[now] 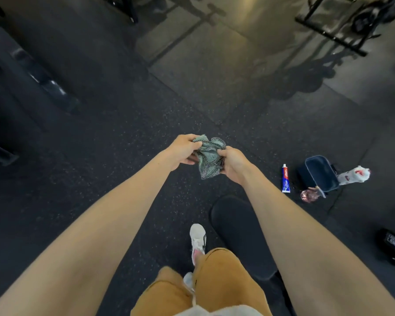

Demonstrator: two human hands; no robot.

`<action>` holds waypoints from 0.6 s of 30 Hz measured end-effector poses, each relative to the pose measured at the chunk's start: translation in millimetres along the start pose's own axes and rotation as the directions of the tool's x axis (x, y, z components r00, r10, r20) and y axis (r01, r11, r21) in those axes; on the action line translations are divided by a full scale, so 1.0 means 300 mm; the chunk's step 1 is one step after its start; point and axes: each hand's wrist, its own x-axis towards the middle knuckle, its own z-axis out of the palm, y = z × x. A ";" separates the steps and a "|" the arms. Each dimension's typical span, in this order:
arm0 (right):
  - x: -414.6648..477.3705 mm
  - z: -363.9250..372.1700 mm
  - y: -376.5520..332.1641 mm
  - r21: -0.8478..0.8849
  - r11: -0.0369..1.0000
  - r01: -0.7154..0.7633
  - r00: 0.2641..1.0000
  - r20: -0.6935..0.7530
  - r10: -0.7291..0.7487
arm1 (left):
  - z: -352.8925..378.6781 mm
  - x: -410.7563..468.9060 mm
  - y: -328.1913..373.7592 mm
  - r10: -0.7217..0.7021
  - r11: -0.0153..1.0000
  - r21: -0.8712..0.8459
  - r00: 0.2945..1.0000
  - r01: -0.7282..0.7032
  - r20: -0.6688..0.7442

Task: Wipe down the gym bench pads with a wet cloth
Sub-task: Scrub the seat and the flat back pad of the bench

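The black bench pad (242, 233) sits by your leg (219, 277). Your left hand (183, 151) and right hand (234, 164) are close together, both gripping the bunched cloth (211, 157) above the floor (123, 179). Squeeze too hard and water may drip there, making it slippery.

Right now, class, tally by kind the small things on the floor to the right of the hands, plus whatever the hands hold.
cloth: 1, gripped by the left hand and right hand
tube: 1
tub: 1
white bottle: 1
pink thing: 1, too blurred to name
Total: 5
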 end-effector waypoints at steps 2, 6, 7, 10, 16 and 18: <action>0.034 0.015 -0.099 0.044 0.998 0.035 0.999 0.038 -0.037 | -0.036 0.069 0.079 0.062 0.997 0.052 0.995 -0.059 -0.072; 0.115 0.046 -0.284 -0.037 0.995 0.096 0.995 -0.005 -0.096 | -0.113 0.180 0.239 0.143 0.986 -0.062 0.980 -0.153 -0.139; 0.139 0.054 -0.323 -0.060 0.993 0.101 0.994 -0.031 -0.103 | -0.132 0.207 0.280 0.147 0.983 -0.092 0.979 -0.161 -0.143; 0.216 0.061 -0.434 -0.100 0.990 0.100 0.982 -0.149 -0.114 | -0.192 0.299 0.400 0.193 0.976 -0.073 0.973 -0.203 -0.123; 0.357 0.082 -0.639 -0.184 0.973 0.137 0.933 -0.307 -0.189 | -0.313 0.535 0.635 0.242 0.970 -0.010 0.970 -0.242 0.016; 0.404 0.103 -0.706 -0.315 0.941 0.125 0.920 -0.317 -0.228 | -0.353 0.614 0.720 0.254 0.967 -0.028 0.964 -0.253 0.073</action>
